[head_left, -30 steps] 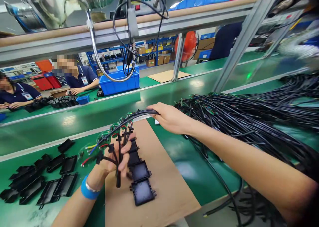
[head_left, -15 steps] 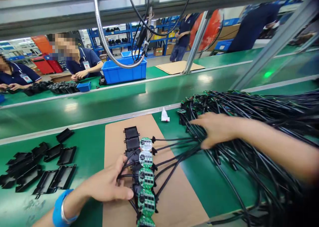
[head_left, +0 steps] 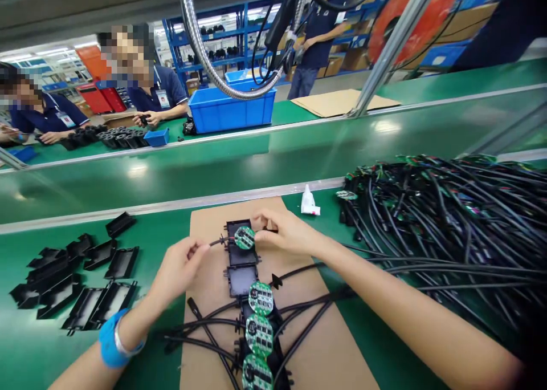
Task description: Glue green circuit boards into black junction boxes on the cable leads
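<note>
1. Three round green circuit boards [head_left: 258,334] lie in line on the near half of the cardboard sheet [head_left: 329,356], over black cases, with black cables [head_left: 222,321] spreading to both sides.
2. The left hand [head_left: 179,270], a blue wristband [head_left: 113,338] on its wrist, is over the sheet's left side, thumb and fingertips pinched together on a thin cable [head_left: 217,242].
3. That cable leads to a fourth board [head_left: 245,238], above the farthest cases on the sheet.
4. The right hand [head_left: 286,230] reaches in from the sheet's right, fingers at the fourth board's right edge; I cannot tell how firmly they close. The two hands are apart, the board between them.
5. Left of the sheet are loose black cases [head_left: 121,263]; right of it, a cable heap [head_left: 410,196]; just beside its far right corner, a small white tube [head_left: 308,202].
6. Well beyond the sheet is a blue bin [head_left: 233,110], with two people [head_left: 158,93] in dark shirts to its left.
</note>
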Available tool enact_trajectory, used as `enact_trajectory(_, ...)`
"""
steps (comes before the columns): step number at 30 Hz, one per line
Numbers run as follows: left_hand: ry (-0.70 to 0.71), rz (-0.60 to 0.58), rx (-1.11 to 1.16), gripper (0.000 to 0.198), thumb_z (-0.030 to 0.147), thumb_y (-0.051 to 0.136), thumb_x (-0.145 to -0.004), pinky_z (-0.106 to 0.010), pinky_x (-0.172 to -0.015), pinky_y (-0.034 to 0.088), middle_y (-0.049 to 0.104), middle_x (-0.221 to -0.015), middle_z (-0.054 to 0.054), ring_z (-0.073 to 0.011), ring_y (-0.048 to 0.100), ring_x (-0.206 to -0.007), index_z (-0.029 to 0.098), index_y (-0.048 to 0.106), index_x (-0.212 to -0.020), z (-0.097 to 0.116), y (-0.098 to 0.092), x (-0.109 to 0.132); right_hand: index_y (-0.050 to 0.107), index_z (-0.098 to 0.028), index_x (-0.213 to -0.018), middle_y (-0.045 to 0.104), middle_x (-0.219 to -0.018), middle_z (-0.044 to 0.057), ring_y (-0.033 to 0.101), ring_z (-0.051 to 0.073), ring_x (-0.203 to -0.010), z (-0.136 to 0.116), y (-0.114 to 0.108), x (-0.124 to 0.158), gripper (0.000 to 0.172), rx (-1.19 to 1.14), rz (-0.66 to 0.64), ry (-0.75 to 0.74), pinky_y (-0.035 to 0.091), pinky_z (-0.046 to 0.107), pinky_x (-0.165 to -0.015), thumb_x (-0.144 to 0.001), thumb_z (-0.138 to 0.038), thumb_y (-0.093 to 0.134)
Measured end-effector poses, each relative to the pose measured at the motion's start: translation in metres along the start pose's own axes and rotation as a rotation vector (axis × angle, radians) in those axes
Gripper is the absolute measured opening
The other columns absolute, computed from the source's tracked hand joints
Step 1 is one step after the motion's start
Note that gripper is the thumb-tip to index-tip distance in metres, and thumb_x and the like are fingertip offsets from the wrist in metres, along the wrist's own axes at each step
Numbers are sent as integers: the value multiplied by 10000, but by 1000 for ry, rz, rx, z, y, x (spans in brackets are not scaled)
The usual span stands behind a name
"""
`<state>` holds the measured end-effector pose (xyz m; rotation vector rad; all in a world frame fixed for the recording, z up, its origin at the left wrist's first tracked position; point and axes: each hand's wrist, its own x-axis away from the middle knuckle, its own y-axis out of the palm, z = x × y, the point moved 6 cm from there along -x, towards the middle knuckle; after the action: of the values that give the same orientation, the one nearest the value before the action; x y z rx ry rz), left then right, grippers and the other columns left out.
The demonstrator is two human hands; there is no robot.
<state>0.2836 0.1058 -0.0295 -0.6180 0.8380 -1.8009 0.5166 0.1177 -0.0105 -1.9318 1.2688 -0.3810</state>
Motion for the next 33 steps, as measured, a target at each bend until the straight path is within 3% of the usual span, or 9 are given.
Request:
enact_trajectory(5, 72, 125, -297, 254, 325, 392, -929, -286, -665, 412, 603, -812, -48, -203, 578, -761, 192, 560, -794, -8, -7, -34, 578, -151, -897, 622, -824, 49, 551, 152, -716, 33, 10, -25, 203, 57, -2, 74, 424, 280, -655, -836, -342, 612)
enact_trajectory(11, 148, 61, -439, 249, 298, 398, -943, -280, -717, 426, 582, -832, -44, -202, 569, -846, 210, 590, -812, -12, 8, -30, 609, -166, -811, 616, -761, 30, 542, 160, -728, 36, 17, -24, 149, 109, -23, 26, 407, 292, -684, -869, -296, 567)
enact_trajectory(16, 160, 116, -490, 217, 300, 411, -937, -362, -786, 427, 580, -925, -90, -254, 537, -891, 188, 596, -912, -7, 4, -25, 628, -166, -853, 612, -844, 75, 530, 217, -868, 25, 11, -18, 138, 197, 30, 9, 398, 380, -815, -862, -282, 556)
enact_trajectory(18, 216, 116, -443, 187, 295, 430, -929, -364, -814, 423, 589, -955, -89, -248, 540, -903, 189, 580, -962, 3, 1, -16, 625, -158, -902, 596, -899, 99, 511, 238, -908, 7, 7, -6, 168, 230, 87, 0, 389, 410, -837, -855, -302, 553)
enact_trajectory(20, 318, -17, -265, 172, 337, 473, -914, -324, -795, 430, 602, -941, -67, -223, 555, -885, 201, 571, -953, 14, 7, 0, 614, -162, -889, 567, -908, 100, 492, 243, -905, -19, 10, 13, 216, 224, 94, -24, 395, 412, -817, -853, -361, 540)
enact_trajectory(22, 384, -237, -28, 225, 427, 590, -847, -274, -731, 432, 614, -899, -35, -196, 570, -827, 210, 571, -902, 23, 20, 19, 593, -184, -802, 530, -866, 76, 473, 251, -880, -40, 25, 32, 288, 194, -27, -8, 407, 398, -755, -777, -470, 609)
enact_trajectory(24, 380, -347, 106, 285, 459, 683, -771, -251, -707, 418, 625, -870, -16, -183, 575, -799, 210, 577, -864, 26, 31, 35, 566, -190, -770, 502, -855, 61, 454, 258, -886, -53, 39, 47, 313, 173, -124, 53, 409, 401, -752, -683, -464, 689)
enact_trajectory(29, 299, -412, 142, 200, 371, 686, -775, -215, -658, 388, 625, -767, 9, -146, 563, -720, 197, 599, -821, 26, 48, 47, 480, -184, -746, 481, -930, 36, 444, 204, -908, -68, 50, 58, 187, 88, -164, 32, 395, 359, -829, -688, -206, 656)
enact_trajectory(33, 151, -326, 242, 171, 349, 580, -840, -203, -602, 396, 629, -727, 12, -127, 556, -652, 183, 616, -828, 21, 32, 35, 477, -195, -828, 514, -912, 24, 480, 166, -824, -56, 33, 56, 246, -6, -168, 51, 409, 286, -731, -754, -320, 675)
